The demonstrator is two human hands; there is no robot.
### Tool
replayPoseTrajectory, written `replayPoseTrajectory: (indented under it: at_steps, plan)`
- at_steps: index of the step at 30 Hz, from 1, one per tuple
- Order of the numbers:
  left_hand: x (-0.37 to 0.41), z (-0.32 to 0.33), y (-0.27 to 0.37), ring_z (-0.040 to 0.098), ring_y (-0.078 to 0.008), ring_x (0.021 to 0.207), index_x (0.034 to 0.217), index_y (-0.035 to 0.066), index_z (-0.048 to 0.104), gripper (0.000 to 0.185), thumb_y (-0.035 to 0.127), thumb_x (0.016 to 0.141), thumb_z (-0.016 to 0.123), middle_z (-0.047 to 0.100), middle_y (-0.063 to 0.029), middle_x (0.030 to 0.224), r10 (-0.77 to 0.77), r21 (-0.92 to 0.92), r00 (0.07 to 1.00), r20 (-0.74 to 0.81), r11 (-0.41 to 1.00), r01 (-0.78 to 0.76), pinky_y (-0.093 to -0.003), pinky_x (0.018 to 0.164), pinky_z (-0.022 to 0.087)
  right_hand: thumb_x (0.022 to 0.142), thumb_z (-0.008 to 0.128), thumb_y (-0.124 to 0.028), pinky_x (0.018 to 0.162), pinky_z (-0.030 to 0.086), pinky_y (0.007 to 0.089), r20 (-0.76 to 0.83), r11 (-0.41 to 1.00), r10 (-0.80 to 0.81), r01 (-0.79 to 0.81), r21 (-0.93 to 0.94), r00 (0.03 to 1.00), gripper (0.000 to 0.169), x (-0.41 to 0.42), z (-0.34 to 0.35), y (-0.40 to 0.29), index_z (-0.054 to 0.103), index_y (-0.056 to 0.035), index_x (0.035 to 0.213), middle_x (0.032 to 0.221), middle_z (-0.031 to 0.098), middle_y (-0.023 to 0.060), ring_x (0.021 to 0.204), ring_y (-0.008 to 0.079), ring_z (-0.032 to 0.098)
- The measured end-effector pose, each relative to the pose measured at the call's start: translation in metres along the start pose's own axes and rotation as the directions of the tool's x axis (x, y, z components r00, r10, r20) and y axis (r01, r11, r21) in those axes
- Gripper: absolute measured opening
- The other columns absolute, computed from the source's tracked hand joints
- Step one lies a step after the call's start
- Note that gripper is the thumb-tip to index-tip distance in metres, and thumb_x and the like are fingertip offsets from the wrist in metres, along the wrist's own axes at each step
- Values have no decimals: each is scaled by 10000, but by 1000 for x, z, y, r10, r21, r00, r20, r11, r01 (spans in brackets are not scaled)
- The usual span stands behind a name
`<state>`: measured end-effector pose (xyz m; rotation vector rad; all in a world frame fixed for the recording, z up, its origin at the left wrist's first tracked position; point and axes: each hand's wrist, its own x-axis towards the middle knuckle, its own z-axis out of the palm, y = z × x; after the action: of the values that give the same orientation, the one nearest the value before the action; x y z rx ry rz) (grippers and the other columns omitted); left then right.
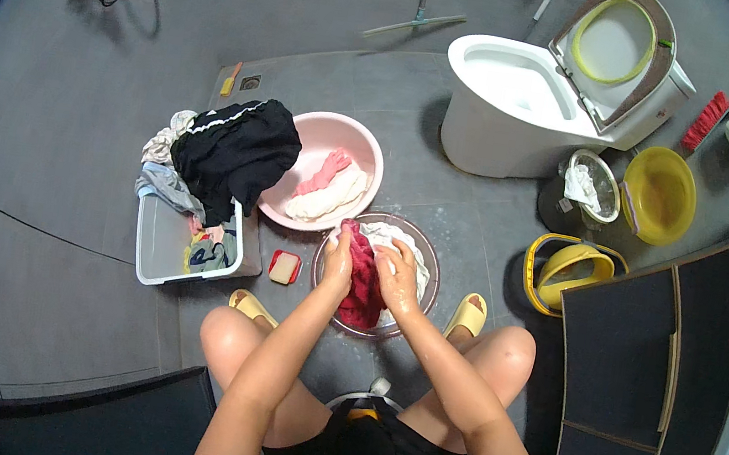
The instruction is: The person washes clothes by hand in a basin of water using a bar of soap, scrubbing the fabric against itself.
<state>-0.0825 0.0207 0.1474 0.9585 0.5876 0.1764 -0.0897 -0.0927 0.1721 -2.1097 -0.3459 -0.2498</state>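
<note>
A wet dark red cloth (363,293) is stretched upright between my hands over a round basin (434,285). My left hand (337,264) grips the cloth's left edge near its top. On the other side, my right hand (397,277) holds its right edge, with wet, soapy skin. White cloth (421,257) lies in the basin beneath and behind the red one. To the left of the basin, a pale bar of soap (284,267) rests on a red soap dish (274,262) on the floor.
A pink basin (372,142) holds pink rubber gloves (325,172) and white cloth (322,205). Clothes overfill a white laundry basket (149,261), with a black garment (237,148) on top. A toilet (500,142), trash bin (556,211) and yellow bucket (530,277) stand right.
</note>
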Motion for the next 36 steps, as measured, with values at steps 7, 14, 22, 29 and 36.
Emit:
replayPoseTrajectory:
  at_steps: [7, 14, 22, 29, 36]
  plan:
    - [-68, 41, -40, 534, -229, 694, 709, 19, 530, 198, 204, 771, 566, 542, -107, 682, 485, 762, 862, 145, 501, -410, -353, 657, 425, 742, 403, -653, 813, 424, 496, 944, -458, 193, -826, 329, 269, 747, -8, 8, 44, 417, -34, 1159, 1039, 548, 182, 851, 391, 558]
    - [-30, -6, -20, 518, -306, 743, 666, 31, 524, 79, 85, 692, 575, 540, -131, 728, 723, 555, 503, 475, 197, -808, -346, 678, 415, 825, 362, -84, 768, 480, 328, 789, -426, 383, -666, 612, 480, 252, -16, 27, 8, 478, -47, 1045, 889, 557, 80, 835, 197, 562]
    - [-74, 18, -7, 486, -297, 904, 808, 46, 499, 144, 79, 668, 504, 517, -125, 864, 576, 553, 676, 460, 410, -725, -437, 943, 282, 746, 352, -44, 735, 481, 330, 861, -501, 335, -702, 507, 382, 302, 2, 15, 36, 504, -49, 1007, 883, 562, 92, 771, 205, 565]
    - [-30, 7, -3, 455, -312, 720, 718, 39, 452, 143, 103, 693, 576, 479, -143, 760, 655, 594, 656, 375, 373, -713, -404, 664, 367, 786, 377, -184, 760, 465, 328, 681, -329, 519, -614, 717, 517, 250, -18, 27, 26, 521, -19, 906, 856, 565, 117, 825, 220, 561]
    - [-72, 14, -6, 460, -295, 671, 636, 24, 449, 158, 61, 699, 589, 480, -126, 686, 608, 577, 593, 528, 256, -776, -365, 652, 367, 810, 479, -448, 603, 467, 343, 829, -448, 417, -710, 544, 372, 323, -6, 17, 17, 549, -146, 721, 648, 565, 30, 601, 194, 536]
